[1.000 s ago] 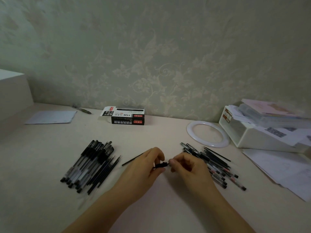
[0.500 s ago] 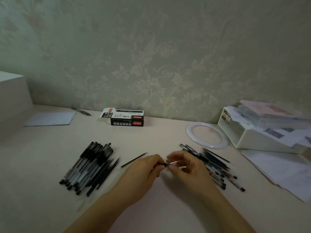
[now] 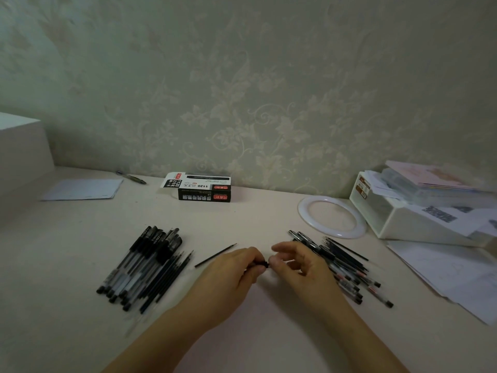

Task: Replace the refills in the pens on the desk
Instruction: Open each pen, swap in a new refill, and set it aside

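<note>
A home study corner: a pale desk set against floral wallpaper, with a ring light, loose papers and a white storage box along its right edge.

Left hand and right hand meet fingertip to fingertip, fingers curled.

On the desk, a pen pile lies left, another pen pile right, a loose refill between; pen box far, ring light far right.
</note>
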The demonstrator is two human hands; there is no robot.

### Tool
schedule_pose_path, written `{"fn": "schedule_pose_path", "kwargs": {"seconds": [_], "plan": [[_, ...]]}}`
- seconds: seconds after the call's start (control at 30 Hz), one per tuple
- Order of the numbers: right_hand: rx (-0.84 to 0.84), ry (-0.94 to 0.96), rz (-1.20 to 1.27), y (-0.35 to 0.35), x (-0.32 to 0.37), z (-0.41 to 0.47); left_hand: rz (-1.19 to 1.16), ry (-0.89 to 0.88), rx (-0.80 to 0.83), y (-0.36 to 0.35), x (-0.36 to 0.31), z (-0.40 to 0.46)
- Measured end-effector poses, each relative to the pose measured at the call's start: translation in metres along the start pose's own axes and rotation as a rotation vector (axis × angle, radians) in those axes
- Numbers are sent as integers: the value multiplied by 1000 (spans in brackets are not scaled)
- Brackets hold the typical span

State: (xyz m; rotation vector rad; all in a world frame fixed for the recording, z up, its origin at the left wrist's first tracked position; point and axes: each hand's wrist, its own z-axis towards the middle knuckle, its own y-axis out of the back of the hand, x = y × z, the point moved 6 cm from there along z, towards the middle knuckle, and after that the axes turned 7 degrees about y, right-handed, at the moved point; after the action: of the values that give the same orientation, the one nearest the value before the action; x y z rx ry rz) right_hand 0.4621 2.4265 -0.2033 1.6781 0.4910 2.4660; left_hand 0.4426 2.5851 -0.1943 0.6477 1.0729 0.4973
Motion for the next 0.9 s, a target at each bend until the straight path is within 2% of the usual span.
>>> {"fn": "schedule_pose_path", "kwargs": {"seconds": [0.33,0.53,0.73,0.9], "plan": [[5,-11,63,1,0,1,-34,9,23,-2,0,-1],[-140,-100,109,13,-2,1,-56,16,30,-1,2,-1],[-22,-13,-2,2,5,-2,-100,15,50,-4,-1,-2],[-51,-49,118,6,3,1,-56,3,25,-1,-1,-1]]}}
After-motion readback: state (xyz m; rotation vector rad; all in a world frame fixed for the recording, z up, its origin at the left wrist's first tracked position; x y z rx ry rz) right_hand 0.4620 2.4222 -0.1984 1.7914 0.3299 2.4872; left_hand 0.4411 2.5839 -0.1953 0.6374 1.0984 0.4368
